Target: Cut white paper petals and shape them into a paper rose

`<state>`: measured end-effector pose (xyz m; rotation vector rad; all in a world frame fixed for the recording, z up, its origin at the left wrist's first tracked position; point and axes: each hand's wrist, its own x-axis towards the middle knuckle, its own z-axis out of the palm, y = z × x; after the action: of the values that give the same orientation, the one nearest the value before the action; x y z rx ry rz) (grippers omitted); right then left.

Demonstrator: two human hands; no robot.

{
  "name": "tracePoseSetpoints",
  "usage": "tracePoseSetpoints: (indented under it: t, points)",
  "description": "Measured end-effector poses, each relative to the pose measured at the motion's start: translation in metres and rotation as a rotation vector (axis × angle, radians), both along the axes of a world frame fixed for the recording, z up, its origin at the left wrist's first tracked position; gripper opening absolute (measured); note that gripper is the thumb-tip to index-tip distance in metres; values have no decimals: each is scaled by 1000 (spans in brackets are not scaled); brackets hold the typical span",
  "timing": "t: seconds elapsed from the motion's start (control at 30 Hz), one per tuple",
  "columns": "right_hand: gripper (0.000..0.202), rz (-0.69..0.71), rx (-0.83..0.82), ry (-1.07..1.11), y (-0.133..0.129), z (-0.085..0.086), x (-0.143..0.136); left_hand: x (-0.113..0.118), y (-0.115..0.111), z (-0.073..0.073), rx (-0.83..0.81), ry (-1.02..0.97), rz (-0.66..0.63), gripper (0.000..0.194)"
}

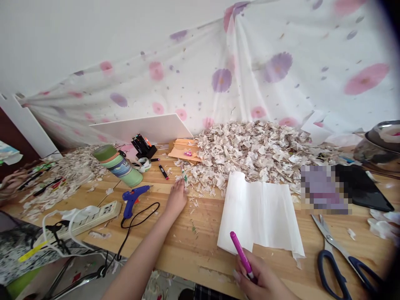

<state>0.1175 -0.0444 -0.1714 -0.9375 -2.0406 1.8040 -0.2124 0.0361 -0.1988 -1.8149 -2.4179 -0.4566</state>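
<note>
Grips a magenta pen (241, 254) in the right hand (258, 277), with thumb and fingers clamped around its lower part. Tilts it with the upper end over the near edge of the white paper (275, 212). Has that paper spread on the table (206, 227), in front of the big heap of scraps (256, 146) and to the left of the scissors (331, 243). Stretches the left hand (177, 195) forward onto the wood, well apart from the paper, with fingertips at a small white-and-green item (184, 173); cannot tell whether closed on it. Has the blue glue gun (133, 200) to the left of that hand, near the green bottle (123, 168) and the power strip (93, 221). Shows also a black marker (163, 172) just beyond, near the tape (143, 165), and a dark phone (364, 187) beyond the scissors.
</note>
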Motion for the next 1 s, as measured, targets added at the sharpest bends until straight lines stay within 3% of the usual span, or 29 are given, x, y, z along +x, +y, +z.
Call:
tracePoseSetpoints:
  t: [0.17,0.3,0.37,0.47,0.6,0.7,0.8,0.9,1.0]
  points:
    - [32,-20,-115,89,0,0,9,-3,8,30,89,33,57,40]
    - [34,-50,-252,224,-2,6,24,28,-8,55,150,50,54,46]
    - [35,-139,-178,215,0,11,35,52,-18,63,154,33,14,50]
    - [31,-410,41,128,13,17,56,93,-31,66,56,-90,-195,47]
    - [28,-838,322,-239,51,20,92,135,-35,64,-133,-122,-254,46]
    - [29,-863,432,-434,76,15,106,152,-33,64,-148,-38,-249,43]
    - [28,-782,387,-417,84,8,102,155,-33,61,-106,117,-214,44]
    - [28,-767,358,-390,79,6,91,141,-39,62,-48,224,-115,47]
    - [31,-810,281,-246,71,12,83,121,-53,78,88,288,48,34]
